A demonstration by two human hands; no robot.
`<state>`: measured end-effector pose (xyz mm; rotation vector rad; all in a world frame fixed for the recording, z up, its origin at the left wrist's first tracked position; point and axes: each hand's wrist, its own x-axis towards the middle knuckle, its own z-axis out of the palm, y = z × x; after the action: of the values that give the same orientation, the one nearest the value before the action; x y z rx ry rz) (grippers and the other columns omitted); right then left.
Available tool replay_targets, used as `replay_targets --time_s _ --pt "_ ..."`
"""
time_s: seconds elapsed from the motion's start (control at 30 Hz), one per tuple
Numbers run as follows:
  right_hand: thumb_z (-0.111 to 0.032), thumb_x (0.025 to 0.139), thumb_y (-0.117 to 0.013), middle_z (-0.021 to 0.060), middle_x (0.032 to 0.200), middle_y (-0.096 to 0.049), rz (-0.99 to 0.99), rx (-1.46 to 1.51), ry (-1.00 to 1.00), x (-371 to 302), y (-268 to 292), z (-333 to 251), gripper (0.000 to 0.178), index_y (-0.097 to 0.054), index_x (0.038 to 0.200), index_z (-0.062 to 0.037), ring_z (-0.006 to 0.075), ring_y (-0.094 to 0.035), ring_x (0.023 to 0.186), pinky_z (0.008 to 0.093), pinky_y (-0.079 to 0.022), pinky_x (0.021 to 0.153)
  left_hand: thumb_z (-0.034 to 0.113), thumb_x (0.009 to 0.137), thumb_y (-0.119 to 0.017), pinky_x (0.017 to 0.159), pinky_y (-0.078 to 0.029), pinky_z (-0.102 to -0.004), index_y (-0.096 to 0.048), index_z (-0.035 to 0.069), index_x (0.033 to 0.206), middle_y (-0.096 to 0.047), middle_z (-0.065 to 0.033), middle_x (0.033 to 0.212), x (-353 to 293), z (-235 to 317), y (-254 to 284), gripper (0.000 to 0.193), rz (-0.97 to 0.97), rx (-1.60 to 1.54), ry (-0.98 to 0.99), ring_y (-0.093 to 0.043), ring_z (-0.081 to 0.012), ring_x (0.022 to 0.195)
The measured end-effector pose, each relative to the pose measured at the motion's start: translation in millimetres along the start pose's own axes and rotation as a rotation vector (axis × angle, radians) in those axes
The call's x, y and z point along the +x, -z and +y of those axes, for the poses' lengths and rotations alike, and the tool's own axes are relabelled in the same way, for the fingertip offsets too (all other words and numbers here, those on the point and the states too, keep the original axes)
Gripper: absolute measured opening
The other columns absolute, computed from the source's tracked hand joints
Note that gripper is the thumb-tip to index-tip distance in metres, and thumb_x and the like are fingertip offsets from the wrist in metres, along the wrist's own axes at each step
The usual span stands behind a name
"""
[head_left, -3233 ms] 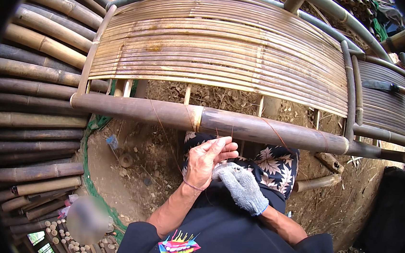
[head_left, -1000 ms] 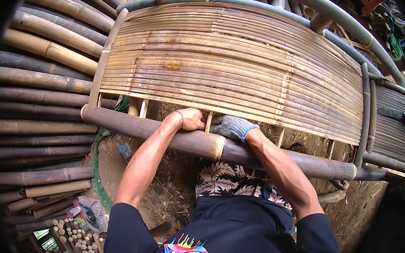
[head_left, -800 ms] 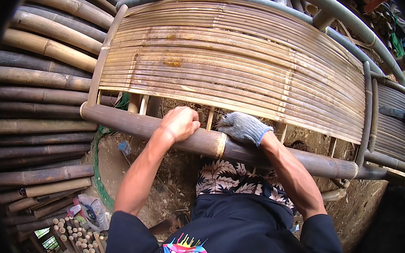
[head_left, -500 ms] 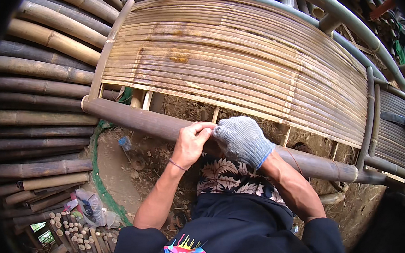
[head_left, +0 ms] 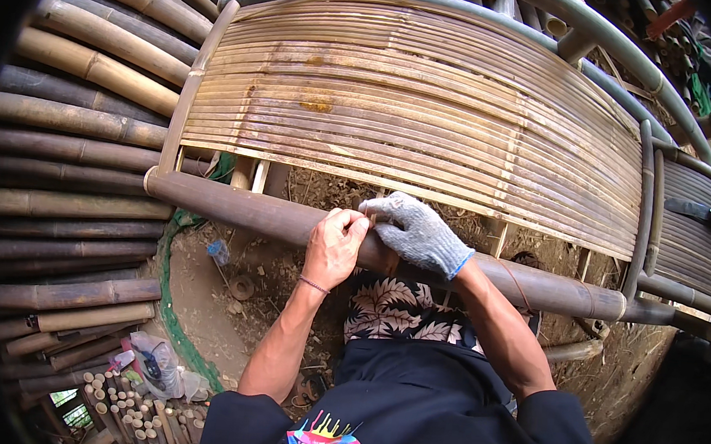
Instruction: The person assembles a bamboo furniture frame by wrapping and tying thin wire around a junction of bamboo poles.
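Where both hands meet on the front bamboo rail (head_left: 230, 208) of the bench frame: bare left hand (head_left: 334, 247) pinching, gloved right hand (head_left: 416, 234) clamped beside it, touching. Rail looks stiff, heavy, smooth; grip near nodes. Slatted bamboo seat (head_left: 432, 119) beyond.

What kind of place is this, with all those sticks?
Probably an outdoor bamboo furniture workshop: stacked bamboo poles, a half-built slatted bamboo bench, bare dirt ground, and both hands, left hand, gloved right hand, at its front rail.
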<state>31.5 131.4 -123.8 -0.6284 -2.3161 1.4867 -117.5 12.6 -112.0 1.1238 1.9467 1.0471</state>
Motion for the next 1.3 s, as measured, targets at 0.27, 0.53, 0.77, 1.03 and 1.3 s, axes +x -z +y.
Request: replay_targets --time_s 0.27,0.53,0.77,1.03,1.3 --pt "-0.022 0.090 -0.063 0.0147 0.095 -0.062 0.047 -0.323 -0.019 -5 -9 -10 0.018 -0.067 0.100 -0.0068 0.0343 -0.063 0.091 0.0416 -0.052 0.079 0.014 0.088 -0.071 0.064 -0.049 -0.0321 -0.070 -0.001 0.096 -0.063 -0.0091 0.079 -2 10 -10 0.017 0.249 0.087 -0.023 -0.059 -0.0179 0.068" --pt "-0.011 0.086 -0.060 0.0156 0.101 -0.063 0.218 -0.361 0.002 -16 -10 -17 0.023 -0.064 0.108 -0.0067 0.0354 -0.063 0.092 0.0412 -0.054 0.077 0.011 0.092 -0.064 0.066 -0.047 -0.0291 -0.069 -0.002 0.094 -0.062 -0.0067 0.083 1 8 5 0.014 -0.116 0.100 -0.022 -0.058 -0.0141 0.072" --pt "-0.019 0.084 -0.067 0.0154 0.101 -0.066 0.228 -0.327 0.114 -30 -2 -21 0.034 -0.066 0.116 -0.0081 0.0325 -0.064 0.092 0.0414 -0.052 0.083 0.016 0.093 -0.064 0.063 -0.048 -0.0291 -0.068 -0.003 0.094 -0.065 -0.0060 0.073 5 3 3 0.020 -0.106 -0.093 0.142 -0.058 -0.0122 0.066" --pt "-0.029 0.084 -0.066 0.0131 0.090 -0.068 0.100 -0.117 -0.090 -10 -6 -7 0.024 -0.073 0.089 -0.0077 0.0342 -0.064 0.087 0.0430 -0.051 0.078 0.014 0.086 -0.073 0.064 -0.047 -0.0264 -0.072 -0.002 0.092 -0.057 -0.0011 0.072 -9 14 10 0.016 0.060 0.181 -0.088 -0.055 -0.0118 0.066" --pt "-0.027 0.074 -0.057 0.0270 0.080 -0.067 -0.092 -0.322 -0.487 21 -1 10 0.032 -0.072 0.081 0.0010 0.0413 -0.067 0.075 0.0488 -0.053 0.070 0.015 0.079 -0.074 0.060 -0.048 -0.0310 -0.076 0.003 0.088 -0.060 -0.0093 0.071 -21 28 34 0.015 -0.028 0.272 0.030 -0.058 -0.0167 0.063"
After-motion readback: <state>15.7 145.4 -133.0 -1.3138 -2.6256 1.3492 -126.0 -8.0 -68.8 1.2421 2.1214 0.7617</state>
